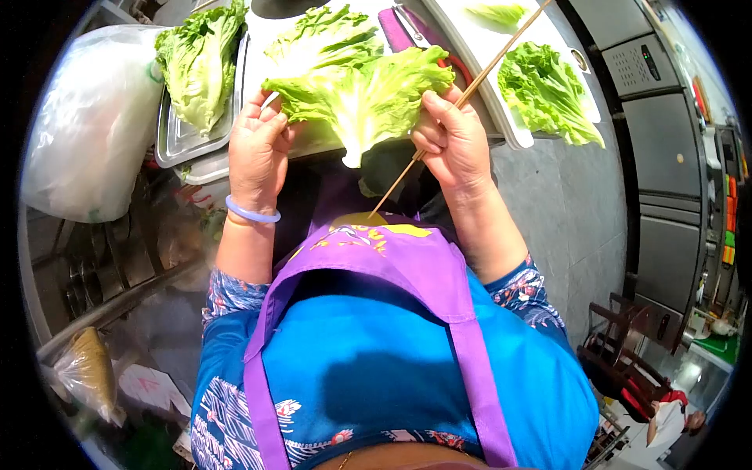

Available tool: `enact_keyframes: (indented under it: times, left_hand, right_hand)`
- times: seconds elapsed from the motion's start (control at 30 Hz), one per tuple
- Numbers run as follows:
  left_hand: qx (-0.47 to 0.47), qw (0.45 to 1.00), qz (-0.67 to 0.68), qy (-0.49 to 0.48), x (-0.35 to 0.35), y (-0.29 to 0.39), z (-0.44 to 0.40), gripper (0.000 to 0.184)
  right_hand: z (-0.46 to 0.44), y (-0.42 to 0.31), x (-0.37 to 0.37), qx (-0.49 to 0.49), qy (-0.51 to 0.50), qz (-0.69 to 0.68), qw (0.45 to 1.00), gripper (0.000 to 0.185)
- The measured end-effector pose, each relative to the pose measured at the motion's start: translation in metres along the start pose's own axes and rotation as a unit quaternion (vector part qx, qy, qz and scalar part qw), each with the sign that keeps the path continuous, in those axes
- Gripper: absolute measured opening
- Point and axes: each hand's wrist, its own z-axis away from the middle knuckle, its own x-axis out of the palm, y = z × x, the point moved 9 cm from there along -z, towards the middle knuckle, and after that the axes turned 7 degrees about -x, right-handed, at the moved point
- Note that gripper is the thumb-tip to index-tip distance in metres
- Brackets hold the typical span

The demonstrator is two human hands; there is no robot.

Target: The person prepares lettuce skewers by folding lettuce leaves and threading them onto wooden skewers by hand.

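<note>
A wide green lettuce leaf (362, 102) is spread out between my two hands, its pale stem end pointing towards me. My left hand (261, 145) pinches the leaf's left edge between thumb and fingers. With thumb and forefinger, my right hand (452, 137) grips the right edge. Long thin wooden chopsticks (501, 56) also pass through my right hand, slanting from upper right down towards my apron. Just beyond the held leaf, more lettuce leaves (325, 37) lie on the white work surface.
On the left, a lettuce head (200, 74) lies in a metal tray (166, 141) beside a large plastic bag (94, 125). A purple-and-red object (407, 30) lies behind the leaf. At right, more lettuce (544, 92) rests on a white board (513, 133). Another person (670, 423) is far off at lower right.
</note>
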Motion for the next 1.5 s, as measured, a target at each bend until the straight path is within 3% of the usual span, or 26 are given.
enact_keyframes:
  times: [0.13,0.2,0.3,0.37,0.47,0.53,0.6,0.73,0.83,0.93,1.07,1.13,1.2,1.33,1.43,1.5]
  left_hand:
    - [0.092,0.98,-0.143,0.103,0.0,0.019,0.011,0.048]
    - [0.15,0.961,-0.223,0.056,0.028,0.031,0.019,0.054]
    - [0.014,0.972,-0.199,-0.121,0.09,0.003,0.033,0.087]
    - [-0.013,0.98,-0.159,-0.121,0.083,-0.009,0.031,0.07]
    - [-0.058,0.997,-0.019,-0.038,0.049,-0.015,0.019,0.049]
    - [-0.079,0.986,0.132,-0.062,0.046,-0.014,0.02,0.052]
    - [-0.072,0.982,0.168,-0.056,0.034,-0.012,0.021,0.054]
    - [-0.052,0.98,0.172,-0.088,0.029,-0.005,0.024,0.055]
    - [-0.036,0.98,0.176,-0.089,0.032,-0.004,0.026,0.056]
    - [-0.033,0.971,0.206,-0.121,0.042,-0.001,0.028,0.059]
    - [-0.017,0.973,0.203,-0.105,0.04,0.0,0.03,0.064]
    - [-0.014,0.971,0.206,-0.116,0.041,0.0,0.031,0.065]
    - [0.026,0.976,0.177,-0.122,0.04,0.006,0.034,0.066]
    - [0.009,0.966,0.209,-0.151,0.04,0.009,0.031,0.069]
    - [-0.009,0.978,0.197,-0.073,0.024,0.007,0.019,0.057]
    - [-0.02,0.979,0.201,-0.041,0.009,0.004,0.014,0.046]
  right_hand:
    - [-0.005,-0.022,0.023,-0.04,0.001,0.106,0.994,0.023]
    - [-0.008,-0.03,0.045,-0.06,-0.037,0.17,0.983,0.024]
    - [-0.01,-0.01,0.077,-0.021,-0.099,0.241,0.965,0.027]
    - [-0.012,0.005,0.091,-0.009,-0.146,0.34,0.929,0.026]
    - [-0.013,-0.004,0.111,-0.027,-0.194,0.304,0.932,0.028]
    - [-0.019,-0.026,0.099,-0.097,-0.151,0.342,0.922,0.028]
    - [-0.022,-0.038,0.071,-0.115,-0.076,0.363,0.922,0.028]
    - [-0.016,-0.016,0.006,-0.018,0.054,0.289,0.956,0.032]
    - [-0.007,0.02,-0.011,0.063,0.053,0.229,0.97,0.042]
    - [0.001,0.053,-0.009,0.132,0.011,0.14,0.981,0.036]
    - [-0.004,0.061,-0.003,0.135,0.01,0.052,0.989,0.022]
    - [-0.012,0.06,0.009,0.131,-0.044,-0.007,0.99,0.018]
    - [-0.016,0.052,0.006,0.116,-0.007,0.002,0.993,0.019]
    - [-0.02,0.024,0.013,0.047,-0.01,0.033,0.998,0.017]
    - [-0.02,0.005,0.024,0.009,-0.032,0.113,0.993,0.033]
    - [-0.016,-0.004,0.033,-0.002,-0.039,0.126,0.991,0.032]
